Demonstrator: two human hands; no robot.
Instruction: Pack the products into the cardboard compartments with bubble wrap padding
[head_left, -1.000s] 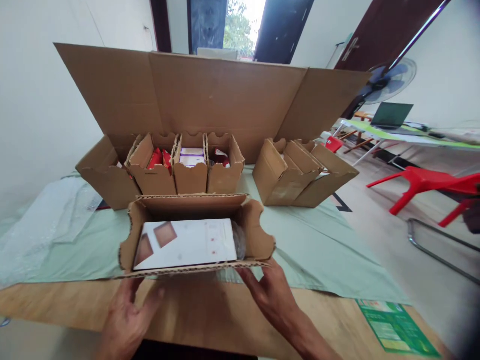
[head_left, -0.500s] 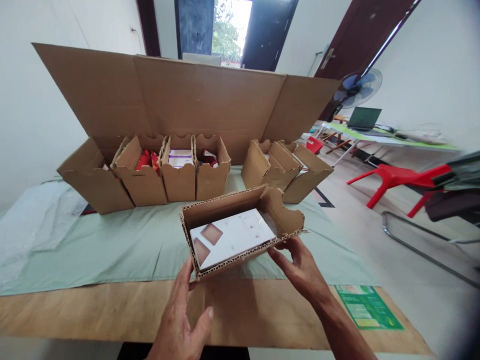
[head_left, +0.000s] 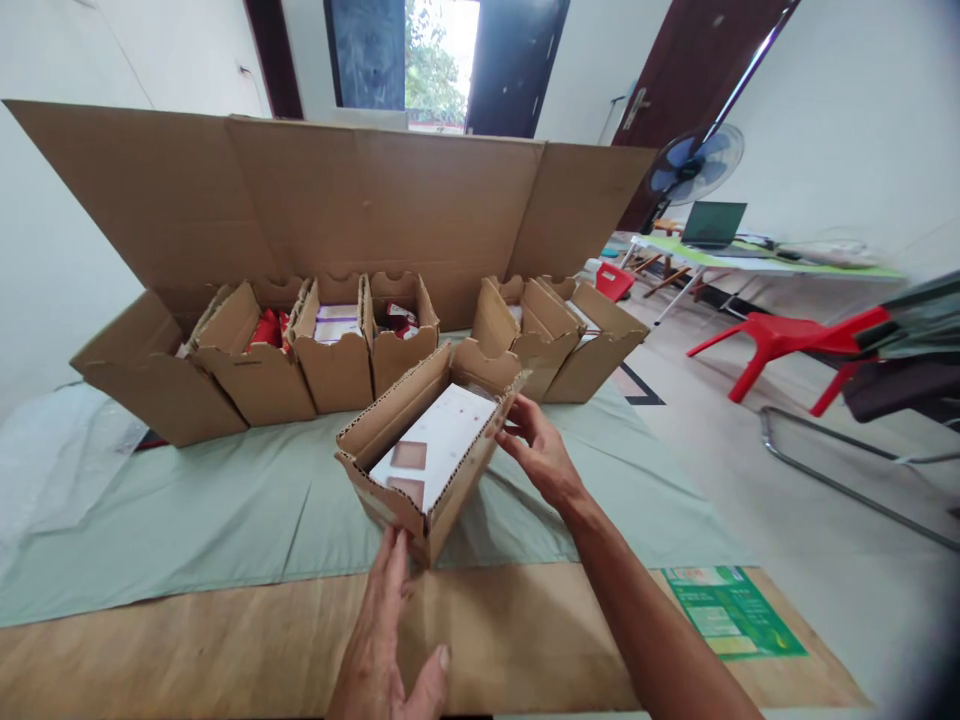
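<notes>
An open cardboard bin (head_left: 465,490) sits slantwise before me on the pale green cloth, its far end pointing right. Inside lies a white carton (head_left: 450,440) with brown squares printed on one end. My right hand (head_left: 536,450) grips the bin's right wall near the far corner, fingers curled against it. At the near end, my left hand (head_left: 390,620) has its fingers stretched along the cardboard and the thumb spread well apart. Its fingertips touch or nearly touch the bin's front face, and their undersides are hidden.
Behind stand similar bins (head_left: 337,380) holding red packets, boxes and dark packs, with more bins (head_left: 525,325) to the right. A tall cardboard panel (head_left: 390,210) rises at the back. Bubble wrap (head_left: 60,460) lies left; a green printed sheet (head_left: 731,610) is on the front right.
The bin has turned counterclockwise, its far end swinging away and leftward. My right hand has moved forward with it, while the left stays by the near end. The view has shifted slightly.
</notes>
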